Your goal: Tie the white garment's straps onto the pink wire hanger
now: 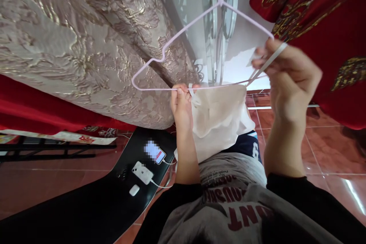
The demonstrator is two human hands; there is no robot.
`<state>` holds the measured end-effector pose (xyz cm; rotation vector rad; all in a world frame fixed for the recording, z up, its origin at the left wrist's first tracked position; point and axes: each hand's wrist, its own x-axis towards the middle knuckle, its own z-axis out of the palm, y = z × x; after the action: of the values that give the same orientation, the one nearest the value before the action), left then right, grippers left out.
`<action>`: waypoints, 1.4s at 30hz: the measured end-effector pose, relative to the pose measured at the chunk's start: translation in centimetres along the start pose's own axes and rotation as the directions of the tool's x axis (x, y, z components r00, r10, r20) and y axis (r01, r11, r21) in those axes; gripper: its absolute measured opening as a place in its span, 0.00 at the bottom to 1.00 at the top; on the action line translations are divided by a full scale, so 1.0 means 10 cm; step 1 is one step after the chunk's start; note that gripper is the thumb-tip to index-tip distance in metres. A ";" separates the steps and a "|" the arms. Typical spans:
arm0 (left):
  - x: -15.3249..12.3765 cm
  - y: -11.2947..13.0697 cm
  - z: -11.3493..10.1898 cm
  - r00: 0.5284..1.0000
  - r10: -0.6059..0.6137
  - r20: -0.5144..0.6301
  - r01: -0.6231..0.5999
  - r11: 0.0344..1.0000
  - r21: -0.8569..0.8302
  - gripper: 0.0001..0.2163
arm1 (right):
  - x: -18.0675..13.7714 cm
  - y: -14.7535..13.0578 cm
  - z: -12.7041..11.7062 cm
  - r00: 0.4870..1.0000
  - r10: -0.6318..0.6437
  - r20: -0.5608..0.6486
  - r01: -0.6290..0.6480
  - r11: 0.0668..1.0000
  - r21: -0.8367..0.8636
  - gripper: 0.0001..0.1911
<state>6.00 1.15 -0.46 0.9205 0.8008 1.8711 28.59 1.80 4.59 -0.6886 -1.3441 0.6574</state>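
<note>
A pale pink hanger (pixel 197 19) is held up in front of me, with its hook toward the top. A cream, satiny garment (pixel 219 112) hangs below its bottom bar. My left hand (pixel 182 101) is closed around that bar at the garment's left edge, where a short white loop passes over the bar. On the other side, my right hand (pixel 291 70) pinches a white strap (pixel 268 63) stretched up from the garment's right corner, by the hanger's right shoulder. Its fingers are somewhat blurred, and the right end of the hanger is hidden behind them.
A shiny patterned curtain (pixel 94 45) fills the left, and red cloth with gold trim (pixel 340 45) hangs at right. Behind stands a white scrolled metal frame (pixel 214 30). On a black bench (pixel 85 202) lie two phones (pixel 142 172) with cables and a small white case (pixel 134 190).
</note>
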 end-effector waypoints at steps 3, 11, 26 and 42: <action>-0.01 0.01 0.00 0.998 -0.049 0.036 0.050 0.999 -0.002 0.22 | 0.33 0.10 -0.07 0.954 -0.239 -0.184 0.239 0.971 -0.022 0.19; -0.03 0.00 -0.01 0.994 -0.109 -0.002 0.108 0.993 -0.045 0.22 | 0.12 0.35 -0.23 0.713 -0.479 -0.513 0.372 0.878 -0.303 0.11; -0.04 0.02 0.03 0.987 -0.158 0.015 0.159 0.980 -0.118 0.19 | -0.14 0.31 -0.40 0.599 -0.436 -0.671 0.322 0.899 -0.296 0.08; -0.13 -0.10 -0.05 0.995 -0.094 0.025 0.091 0.989 0.117 0.13 | -0.35 0.23 0.25 0.978 -0.087 0.190 0.166 0.874 -0.456 0.15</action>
<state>6.45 0.35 -1.82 0.9648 0.9264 1.7413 25.63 0.75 0.79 -0.9387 -1.7125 0.2795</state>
